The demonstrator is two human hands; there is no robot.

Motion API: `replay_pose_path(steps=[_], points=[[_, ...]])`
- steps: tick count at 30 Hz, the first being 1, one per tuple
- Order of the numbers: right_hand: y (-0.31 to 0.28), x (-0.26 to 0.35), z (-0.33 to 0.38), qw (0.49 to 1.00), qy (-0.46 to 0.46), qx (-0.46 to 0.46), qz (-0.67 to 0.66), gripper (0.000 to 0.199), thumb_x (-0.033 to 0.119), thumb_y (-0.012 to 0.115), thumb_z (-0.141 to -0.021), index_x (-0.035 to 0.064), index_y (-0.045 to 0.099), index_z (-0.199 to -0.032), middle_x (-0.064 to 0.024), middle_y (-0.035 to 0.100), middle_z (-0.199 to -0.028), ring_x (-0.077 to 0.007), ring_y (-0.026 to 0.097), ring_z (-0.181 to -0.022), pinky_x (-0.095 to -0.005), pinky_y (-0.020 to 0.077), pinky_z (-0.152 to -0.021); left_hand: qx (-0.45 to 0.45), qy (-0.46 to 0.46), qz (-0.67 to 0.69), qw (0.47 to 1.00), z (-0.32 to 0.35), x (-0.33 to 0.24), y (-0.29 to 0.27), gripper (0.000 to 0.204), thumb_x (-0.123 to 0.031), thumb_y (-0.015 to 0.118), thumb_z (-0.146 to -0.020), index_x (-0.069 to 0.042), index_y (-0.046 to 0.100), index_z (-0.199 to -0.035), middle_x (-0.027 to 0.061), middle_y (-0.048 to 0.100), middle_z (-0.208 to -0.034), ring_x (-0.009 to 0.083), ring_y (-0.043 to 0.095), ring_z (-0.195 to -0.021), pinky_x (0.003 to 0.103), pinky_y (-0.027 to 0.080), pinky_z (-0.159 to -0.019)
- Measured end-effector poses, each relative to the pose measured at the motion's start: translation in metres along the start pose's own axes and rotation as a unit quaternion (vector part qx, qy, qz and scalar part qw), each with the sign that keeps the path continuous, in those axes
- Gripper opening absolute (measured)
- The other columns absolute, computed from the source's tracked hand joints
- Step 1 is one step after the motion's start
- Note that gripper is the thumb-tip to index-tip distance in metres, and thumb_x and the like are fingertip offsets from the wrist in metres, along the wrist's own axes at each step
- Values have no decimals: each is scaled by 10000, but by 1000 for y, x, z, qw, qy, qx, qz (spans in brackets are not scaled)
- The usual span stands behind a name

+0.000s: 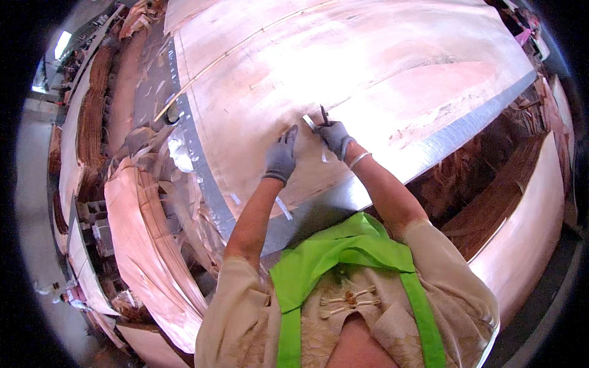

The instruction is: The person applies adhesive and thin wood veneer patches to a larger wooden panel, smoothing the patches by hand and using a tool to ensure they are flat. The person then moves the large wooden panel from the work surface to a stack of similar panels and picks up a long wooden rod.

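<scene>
A wide, pale pinkish wood veneer sheet (245, 147) lies across a metal-edged table in front of me. My left hand (281, 157), in a grey glove, rests on it with the fingers stretched out, pointing away from me. Just to its right, my gloved right hand (335, 137) is closed around a small dark tool (324, 115), whose exact kind I cannot make out. A short whitish strip (308, 122) sticks out beside that tool. Pale tape-like strips (283, 208) lie on the veneer near its front edge.
A long thin stick (227, 54) lies slanting over the far left of the veneer. The table's metal edge (442, 141) runs along the right. Stacked veneer sheets (147, 233) stand on the left, with another stack (509, 196) at the right. Scraps crowd the left side.
</scene>
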State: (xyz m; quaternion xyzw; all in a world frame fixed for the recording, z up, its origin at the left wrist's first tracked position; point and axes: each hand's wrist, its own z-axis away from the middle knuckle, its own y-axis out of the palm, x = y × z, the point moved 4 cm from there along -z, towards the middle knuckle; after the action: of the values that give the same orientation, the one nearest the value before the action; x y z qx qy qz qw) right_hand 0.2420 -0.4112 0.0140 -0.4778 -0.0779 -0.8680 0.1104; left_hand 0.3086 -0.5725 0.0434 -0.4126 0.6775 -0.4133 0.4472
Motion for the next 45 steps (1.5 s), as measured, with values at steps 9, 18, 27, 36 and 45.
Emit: replay_pose_path(steps=[9, 18, 27, 36, 45], points=[[3, 13, -13, 1000, 4, 20, -21, 223, 154, 631, -780, 25, 608, -960, -39, 579, -675, -131, 505, -529, -281, 414, -462, 84, 91, -85, 989, -45, -13, 37, 452, -158, 490, -791, -142, 465, -1242, 96, 554, -1143, 240, 553, -946, 391, 449, -672], [-15, -47, 31, 997, 51, -18, -48, 158, 155, 646, -772, 10, 626, -716, -31, 573, -613, -125, 498, -495, -258, 402, -463, 102, 170, -169, 965, -38, -15, 40, 495, -169, 468, -805, -187, 418, -1296, 93, 349, -1382, 298, 465, -1082, 412, 454, -744], [57, -92, 65, 963, 119, -75, -230, 173, 215, 641, -815, 68, 611, -729, 23, 499, -558, -80, 409, -441, -243, 300, -386, 152, 157, -177, 960, -41, -14, 37, 526, -143, 473, -803, -193, 391, -1320, 86, 318, -1393, 274, 426, -1134, 404, 446, -762], [-126, -36, 89, 991, -47, -116, -48, 143, 196, 603, -847, 82, 671, -898, 29, 546, -618, -58, 416, -451, -211, 340, -399, 50, 165, -61, 983, -58, -65, 24, 527, -18, 480, -730, -138, 481, -1243, 53, 458, -1293, 260, 514, -995, 383, 464, -757], [-203, -50, 79, 987, 99, -124, 9, 255, 252, 690, -764, 17, 619, -697, -27, 534, -547, -132, 450, -409, -278, 342, -372, 127, 296, -105, 941, -79, -185, 105, 465, -170, 468, -817, -190, 434, -1280, 58, 363, -1323, 250, 451, -1037, 393, 420, -772]])
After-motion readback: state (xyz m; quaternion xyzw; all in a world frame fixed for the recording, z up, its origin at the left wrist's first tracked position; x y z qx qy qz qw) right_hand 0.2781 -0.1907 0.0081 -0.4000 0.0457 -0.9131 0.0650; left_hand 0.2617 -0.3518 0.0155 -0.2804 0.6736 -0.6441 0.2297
